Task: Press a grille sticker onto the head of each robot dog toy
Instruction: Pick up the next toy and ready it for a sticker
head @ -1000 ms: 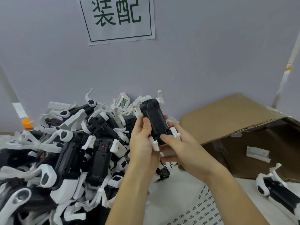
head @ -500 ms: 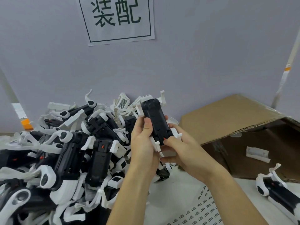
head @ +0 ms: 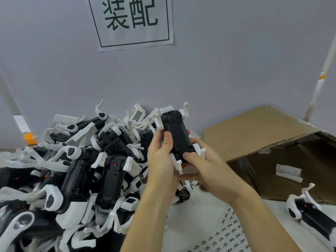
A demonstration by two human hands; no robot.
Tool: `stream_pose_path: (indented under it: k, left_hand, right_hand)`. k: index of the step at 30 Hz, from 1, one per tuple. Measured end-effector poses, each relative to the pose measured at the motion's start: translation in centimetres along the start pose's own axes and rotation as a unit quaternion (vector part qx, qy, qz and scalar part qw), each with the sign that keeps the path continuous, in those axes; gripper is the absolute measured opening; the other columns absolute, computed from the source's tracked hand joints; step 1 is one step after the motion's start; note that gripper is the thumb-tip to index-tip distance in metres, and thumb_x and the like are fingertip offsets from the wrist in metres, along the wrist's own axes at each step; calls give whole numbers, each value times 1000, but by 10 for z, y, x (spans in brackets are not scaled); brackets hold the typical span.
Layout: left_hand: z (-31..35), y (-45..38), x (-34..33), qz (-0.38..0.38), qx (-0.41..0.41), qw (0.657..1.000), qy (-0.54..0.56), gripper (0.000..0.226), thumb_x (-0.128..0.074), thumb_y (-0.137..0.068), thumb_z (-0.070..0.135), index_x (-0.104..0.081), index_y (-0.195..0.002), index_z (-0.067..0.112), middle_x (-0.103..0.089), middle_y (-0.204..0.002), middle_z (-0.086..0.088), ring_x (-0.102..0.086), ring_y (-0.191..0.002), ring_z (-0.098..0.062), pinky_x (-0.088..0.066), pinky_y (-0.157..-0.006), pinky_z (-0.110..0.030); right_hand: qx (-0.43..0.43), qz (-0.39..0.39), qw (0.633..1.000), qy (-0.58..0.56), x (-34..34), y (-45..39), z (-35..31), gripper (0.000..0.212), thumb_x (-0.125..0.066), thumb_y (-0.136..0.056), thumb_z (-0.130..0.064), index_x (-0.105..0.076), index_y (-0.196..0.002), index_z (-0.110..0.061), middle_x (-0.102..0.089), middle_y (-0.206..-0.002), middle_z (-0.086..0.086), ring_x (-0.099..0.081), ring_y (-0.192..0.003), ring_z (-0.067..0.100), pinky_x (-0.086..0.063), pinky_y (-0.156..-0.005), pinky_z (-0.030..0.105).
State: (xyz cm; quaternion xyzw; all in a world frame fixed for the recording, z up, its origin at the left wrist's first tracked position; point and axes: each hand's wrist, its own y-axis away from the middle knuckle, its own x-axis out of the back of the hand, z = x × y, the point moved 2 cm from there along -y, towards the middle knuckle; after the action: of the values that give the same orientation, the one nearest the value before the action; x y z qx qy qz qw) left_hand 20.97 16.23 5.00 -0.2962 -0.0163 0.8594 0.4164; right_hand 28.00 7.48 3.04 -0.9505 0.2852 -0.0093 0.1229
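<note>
You have one robot dog toy (head: pixel 177 135) up off the table in both hands, in front of the big heap of toys (head: pixel 76 171) on the left. Your left hand (head: pixel 161 160) wraps its left flank, thumb lying up along the black body and fingers curled behind it. Your right hand (head: pixel 205 170) grips the near end, thumb pressed on the black surface there and fingers cupped underneath. The body's long axis runs from near to far, tilted slightly left at the top, with the black underside turned toward you and the white legs splaying out at both ends. That is the relation that matters: a white block caps the far end, beyond both grips, while your right thumb covers the near end, and I cannot tell from here which end is the head. Judging by the pose, you will need to roll the toy about that long axis to bring the head face toward you. The sticker sheet (head: pixel 225 237) lies flat on the table near you, just below your right forearm, so the right hand is nearer for peeling one. The cardboard box (head: pixel 254 131) sits open to the right.
</note>
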Motion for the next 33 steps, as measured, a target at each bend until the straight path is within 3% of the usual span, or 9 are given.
stream_pose_path:
  k: [6, 12, 16, 18, 21, 25, 28, 30, 33]
  left_hand:
    - [0, -1, 0, 6, 9, 1000, 7, 29, -41, -107, 22, -64, -119, 9, -75, -103, -12, -70, -92, -31, -51, -94, -61]
    - [-1, 0, 0, 0, 2, 1000, -2, 27, -41, -107, 23, -65, -112, 11, -75, -100, -11, -69, -91, -32, -53, -89, -56]
    - [-1, -1, 1, -1, 7, 1000, -5, 28, -41, -107, 24, -65, -114, 11, -75, -101, -11, -69, -89, -30, -56, -86, -54]
    - [-1, 0, 1, 1, 13, 1000, -5, 29, -42, -106, 25, -65, -116, 9, -75, -103, -12, -68, -91, -32, -54, -88, -58]
    - [0, 0, 2, 6, 24, 1000, 13, 34, -48, -101, 27, -66, -116, 3, -75, -105, -14, -70, -90, -30, -53, -93, -62]
    - [3, 0, 5, 9, 41, 998, 51, 46, -57, -83, 35, -69, -109, -1, -74, -101, -19, -70, -90, -34, -51, -96, -66]
    - [4, -1, 8, 20, 47, 997, 60, 49, -58, -82, 34, -67, -112, -3, -72, -101, -24, -70, -94, -39, -55, -93, -58]
    - [4, -2, 9, 32, 42, 997, 51, 53, -60, -83, 32, -63, -117, -8, -69, -112, -31, -67, -103, -47, -53, -96, -59]
    - [3, -4, 10, 50, 29, 998, 33, 49, -68, -79, 30, -66, -110, -8, -66, -108, -30, -65, -94, -45, -55, -87, -53]
  right_hand:
    - [-4, -15, 1000, -6, 2, 0, 2, 35, -58, -84, -28, -64, -114, -46, -71, -108, 1, -71, -93, 21, -58, -77, 33]
    - [-7, -11, 1000, 0, 2, 1, -1, 36, -55, -85, -27, -63, -116, -42, -70, -107, 6, -68, -90, 21, -60, -77, 35]
    - [0, -3, 999, 34, 0, 2, -4, 26, -52, -100, -17, -61, -118, -33, -68, -105, 16, -65, -87, 23, -60, -74, 36]
    - [-3, -4, 1000, 27, 0, 3, -5, 27, -54, -98, -18, -61, -119, -33, -69, -102, 12, -65, -86, 22, -60, -75, 38]
    - [-2, -19, 1000, 12, 2, 3, -5, 37, -58, -86, -27, -62, -121, -38, -71, -106, 1, -69, -91, 21, -59, -78, 37]
    - [12, -26, 1000, 5, 7, 4, -6, 53, -60, -84, -25, -56, -136, -38, -70, -121, -1, -71, -101, 20, -57, -80, 33]
    - [32, -20, 999, 0, 11, 4, -8, 49, -59, -85, -24, -61, -131, -40, -70, -123, 5, -71, -106, 25, -58, -90, 41]
    - [45, -1, 999, -16, 14, 4, -10, 43, -58, -85, -25, -67, -124, -39, -69, -124, 3, -71, -108, 24, -58, -89, 38]
    - [66, 64, 996, -16, 16, 3, -15, 37, -58, -82, -32, -73, -114, -41, -70, -119, -4, -68, -113, 15, -57, -91, 38]
